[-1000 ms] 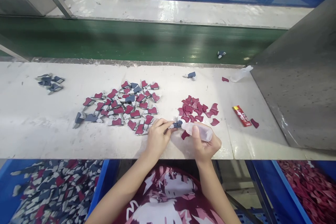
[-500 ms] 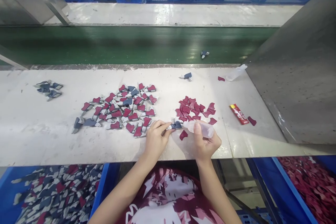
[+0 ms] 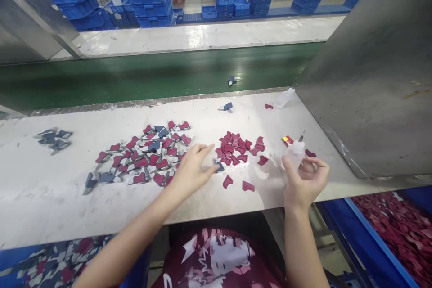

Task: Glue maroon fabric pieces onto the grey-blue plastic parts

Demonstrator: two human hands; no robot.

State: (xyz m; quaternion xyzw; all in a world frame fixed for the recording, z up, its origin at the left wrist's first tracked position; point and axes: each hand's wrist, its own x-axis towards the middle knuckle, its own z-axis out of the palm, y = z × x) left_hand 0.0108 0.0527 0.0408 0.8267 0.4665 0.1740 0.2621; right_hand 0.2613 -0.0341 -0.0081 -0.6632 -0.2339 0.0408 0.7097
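My left hand is over the table with thumb and forefinger apart. Close by its thumb tip lies a small blue-and-grey moulded part; whether they touch I cannot tell. In my right hand is a translucent squeeze bottle, its thin dark nozzle pointing up. Between the hands is a loose heap of flat dark-red pieces, with single red pieces nearer me. Left of my left hand, many blue-and-grey parts are spread out, most with red on top.
A red-and-yellow packet is partly hidden behind the bottle. Another translucent bottle lies by the metal panel. Beyond the table runs a green conveyor belt. Bins of red pieces and assembled parts stand below the edge.
My right hand has drawn the bottle away to the right and turned its nozzle upward. My left fingers have parted from the blue-and-grey part they gripped. The camera view has shifted.
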